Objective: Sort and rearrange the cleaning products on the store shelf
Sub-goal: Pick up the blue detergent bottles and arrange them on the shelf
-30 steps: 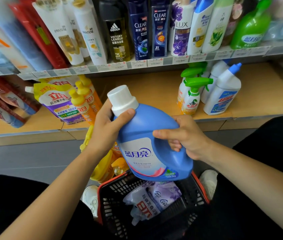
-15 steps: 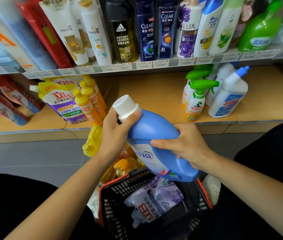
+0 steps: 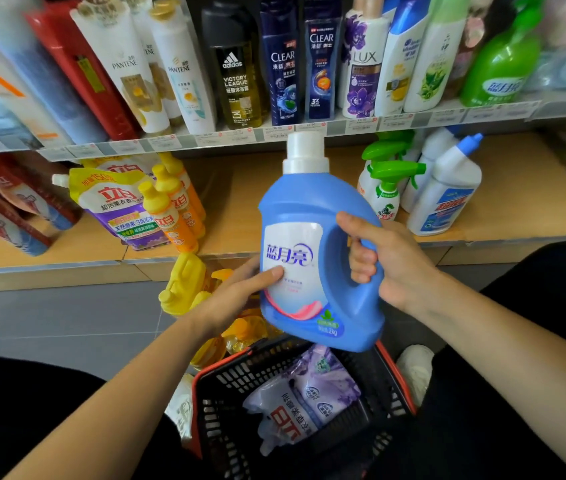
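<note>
Blue detergent bottle (image 3: 309,216) held upright, cap up, over the basket (image 3: 226,403), just short of the front edge of the lower shelf (image 3: 240,202). Right grip (image 3: 388,261) curled round its handle; left grip (image 3: 240,292) clasped the label side.

I get bright, even light falling from above, with soft glare on the blue detergent bottle (image 3: 302,202). Under the upper shelf (image 3: 226,138), shadow darkens the back of the lower shelf (image 3: 240,209). Wide-angle bending tilts the shampoo bottles (image 3: 184,71) outward, and the packs (image 3: 4,209) at the shelf's left end smear into blur.
</note>
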`<state>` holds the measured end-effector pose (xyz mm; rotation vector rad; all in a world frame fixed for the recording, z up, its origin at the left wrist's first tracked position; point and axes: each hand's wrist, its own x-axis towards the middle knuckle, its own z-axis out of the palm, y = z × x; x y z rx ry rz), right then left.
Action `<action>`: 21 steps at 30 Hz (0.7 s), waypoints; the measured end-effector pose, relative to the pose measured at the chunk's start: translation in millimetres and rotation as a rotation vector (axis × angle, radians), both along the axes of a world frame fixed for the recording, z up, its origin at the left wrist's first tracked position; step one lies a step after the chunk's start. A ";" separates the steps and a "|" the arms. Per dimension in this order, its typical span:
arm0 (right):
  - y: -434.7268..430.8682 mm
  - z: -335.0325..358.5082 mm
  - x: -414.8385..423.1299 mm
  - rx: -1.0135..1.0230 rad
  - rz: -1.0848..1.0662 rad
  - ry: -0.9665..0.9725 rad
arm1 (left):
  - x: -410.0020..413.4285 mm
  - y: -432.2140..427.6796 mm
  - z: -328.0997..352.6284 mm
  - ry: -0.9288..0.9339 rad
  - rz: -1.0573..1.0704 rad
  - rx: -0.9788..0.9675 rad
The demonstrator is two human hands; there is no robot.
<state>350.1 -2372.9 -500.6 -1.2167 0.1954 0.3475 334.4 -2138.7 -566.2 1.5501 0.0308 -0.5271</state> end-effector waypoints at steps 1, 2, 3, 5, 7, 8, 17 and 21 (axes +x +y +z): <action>-2.0 2.3 2.5 0.013 -0.010 0.009 | -1.5 -3.5 -4.6 0.031 -0.008 -0.030; -3.8 4.4 5.0 0.030 -0.019 0.020 | -2.2 -7.0 -7.9 0.049 -0.009 -0.062; -5.8 5.9 7.5 0.059 -0.027 0.036 | -2.1 -10.3 -10.7 0.062 -0.002 -0.091; -10.7 6.8 12.7 0.155 -0.014 0.062 | -1.8 -16.5 -14.5 0.084 0.036 -0.135; -16.3 7.7 16.8 0.221 0.041 0.049 | -1.3 -22.5 -14.0 0.123 0.084 -0.135; -20.0 8.1 18.7 0.213 0.080 0.030 | -0.9 -25.0 -12.5 0.151 0.105 -0.121; -25.0 5.9 27.7 0.216 0.190 -0.072 | -0.1 -15.7 -14.0 0.208 0.252 -0.284; -16.6 4.6 30.4 0.246 0.062 -0.036 | -4.2 -17.1 -14.7 0.177 0.179 -0.268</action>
